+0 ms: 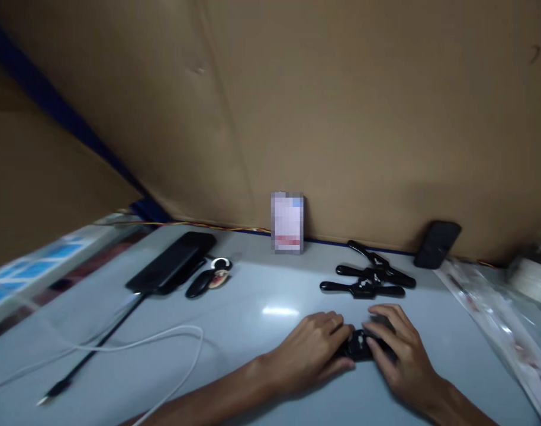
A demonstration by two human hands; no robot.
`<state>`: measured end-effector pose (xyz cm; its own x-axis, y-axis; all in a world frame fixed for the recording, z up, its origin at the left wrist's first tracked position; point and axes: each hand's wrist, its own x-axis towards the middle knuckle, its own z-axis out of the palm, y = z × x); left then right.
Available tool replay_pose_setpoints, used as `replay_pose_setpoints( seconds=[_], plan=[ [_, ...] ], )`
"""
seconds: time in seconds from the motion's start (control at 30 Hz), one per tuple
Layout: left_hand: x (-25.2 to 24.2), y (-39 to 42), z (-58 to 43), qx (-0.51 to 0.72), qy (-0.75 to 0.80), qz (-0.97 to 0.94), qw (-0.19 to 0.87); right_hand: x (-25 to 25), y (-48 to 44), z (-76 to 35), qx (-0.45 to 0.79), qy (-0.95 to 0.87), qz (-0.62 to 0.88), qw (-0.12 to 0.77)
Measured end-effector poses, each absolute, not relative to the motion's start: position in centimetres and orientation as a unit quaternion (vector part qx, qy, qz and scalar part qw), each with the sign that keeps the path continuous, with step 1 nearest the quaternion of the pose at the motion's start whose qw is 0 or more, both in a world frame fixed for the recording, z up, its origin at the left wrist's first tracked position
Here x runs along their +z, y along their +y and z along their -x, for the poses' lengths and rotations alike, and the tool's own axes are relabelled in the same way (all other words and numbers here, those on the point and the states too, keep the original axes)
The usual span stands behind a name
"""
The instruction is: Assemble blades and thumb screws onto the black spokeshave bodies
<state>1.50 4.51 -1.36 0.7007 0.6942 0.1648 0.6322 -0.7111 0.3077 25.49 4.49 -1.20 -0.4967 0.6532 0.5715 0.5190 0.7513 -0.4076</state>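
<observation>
A black spokeshave (pixel 360 344) lies low over the front of the table, between my two hands. My left hand (pixel 317 346) is closed round its left handle, which the fingers mostly hide. At the other end, my right hand (pixel 401 349) has its thumb and bent fingers on the body and right handle. Behind them lie three more black spokeshaves: one nearest (pixel 363 289), one in the middle (pixel 374 275) and a tilted one (pixel 381 263) at the back, close together and partly overlapping.
A black phone (pixel 437 244) leans on the cardboard wall (pixel 341 118), as does a blurred white card (pixel 287 223). At left are a black power bank (pixel 173 263) with a cable, a key fob (pixel 200 284) and a white cord (pixel 164 334). Plastic packets (pixel 496 319) line the right edge.
</observation>
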Motion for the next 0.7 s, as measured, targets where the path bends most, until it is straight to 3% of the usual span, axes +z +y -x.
replay_pose_setpoints(
  seconds=[0.13, 0.3, 0.7],
  plan=[
    [-1.6, 4.56, -1.24, 0.15, 0.358, -0.912, 0.135, -0.79, 4.28, -25.45, 0.145, -0.887, 0.272, 0.344],
    [-1.66, 4.57, -1.11, 0.152, 0.352, -0.913, 0.142, -0.76, 4.2, -25.34, 0.129, -0.86, 0.337, 0.36],
    [-1.78, 4.57, -1.01, 0.165, 0.352, -0.911, 0.135, -0.99, 4.53, -25.56, 0.135, -0.883, 0.284, 0.348]
  ],
)
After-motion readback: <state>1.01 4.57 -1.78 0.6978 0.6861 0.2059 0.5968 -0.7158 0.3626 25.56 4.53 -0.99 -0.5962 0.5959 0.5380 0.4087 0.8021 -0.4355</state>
